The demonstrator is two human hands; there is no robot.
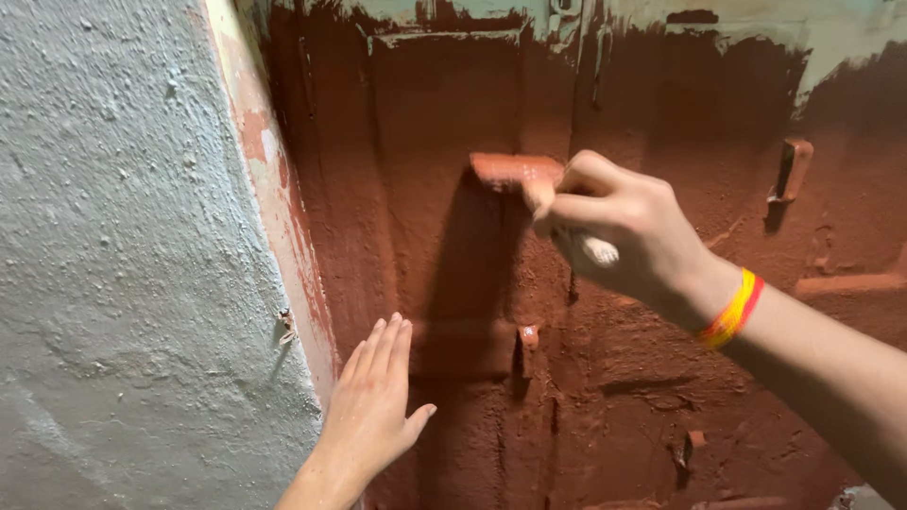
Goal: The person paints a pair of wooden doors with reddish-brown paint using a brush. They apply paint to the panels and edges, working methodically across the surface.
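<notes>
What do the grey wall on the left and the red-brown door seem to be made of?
Wall: probably cement plaster, rough and matt; its surface is grainy and lumpy.
Door: possibly metal, with raised frames and small latches; the wet-looking red-brown coat hides it, so I cannot be sure.

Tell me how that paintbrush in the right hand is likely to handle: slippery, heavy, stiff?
The paintbrush looks smeared with red-brown paint down to where the right hand grips it, so it is probably slippery. It seems small enough for one closed fist, so likely light. Its head presses flat against the painted door; the bristles probably flex while the handle stays stiff.
</notes>
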